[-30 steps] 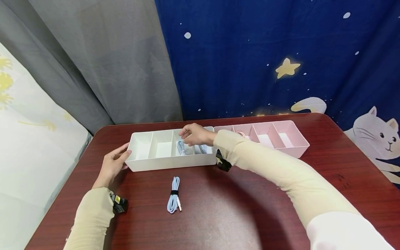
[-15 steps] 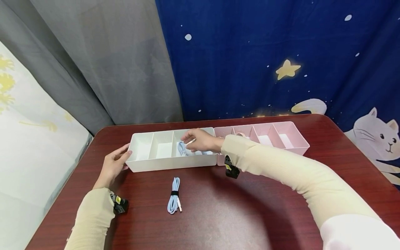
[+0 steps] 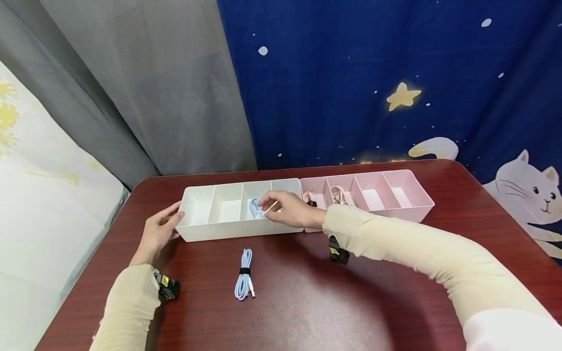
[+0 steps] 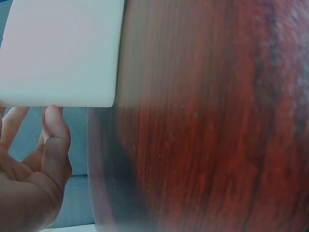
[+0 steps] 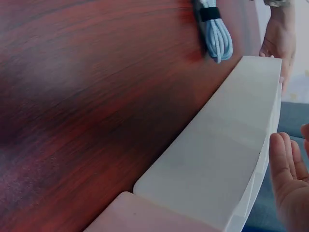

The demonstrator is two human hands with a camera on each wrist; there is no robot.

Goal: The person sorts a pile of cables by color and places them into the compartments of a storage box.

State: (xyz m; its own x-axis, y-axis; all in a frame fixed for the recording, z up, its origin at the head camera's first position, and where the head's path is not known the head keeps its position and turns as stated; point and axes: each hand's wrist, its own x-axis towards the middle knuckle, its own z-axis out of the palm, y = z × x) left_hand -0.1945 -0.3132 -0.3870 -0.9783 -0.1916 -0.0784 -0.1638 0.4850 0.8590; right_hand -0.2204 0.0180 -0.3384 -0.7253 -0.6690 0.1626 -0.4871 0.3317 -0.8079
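Note:
A white divided box [image 3: 241, 230] stands near the back of the table. My left hand [image 3: 159, 230] rests its fingertips and thumb against the box's left end. Over the right half of the box hovers my right hand [image 3: 290, 209], fingers loosely bent, with nothing visible between them. Below those fingertips a light blue cable [image 3: 254, 208] lies in the third compartment from the left. The fourth compartment is mostly hidden by the hand. In front of the box, another light blue cable [image 3: 244, 275], coiled and tied with a black strap, lies on the tabletop.
A pink divided box [image 3: 406, 213] adjoins the white box's right end. Pink cables [image 3: 339, 195] lie in its two left compartments. Behind the wooden table [image 3: 307, 302] hang grey [image 3: 167, 87] and blue [image 3: 333, 87] curtains.
My right hand has drawn back toward the right and nearer to me, uncovering the pink cables in the pink box. The left hand and the cable on the table have stayed put.

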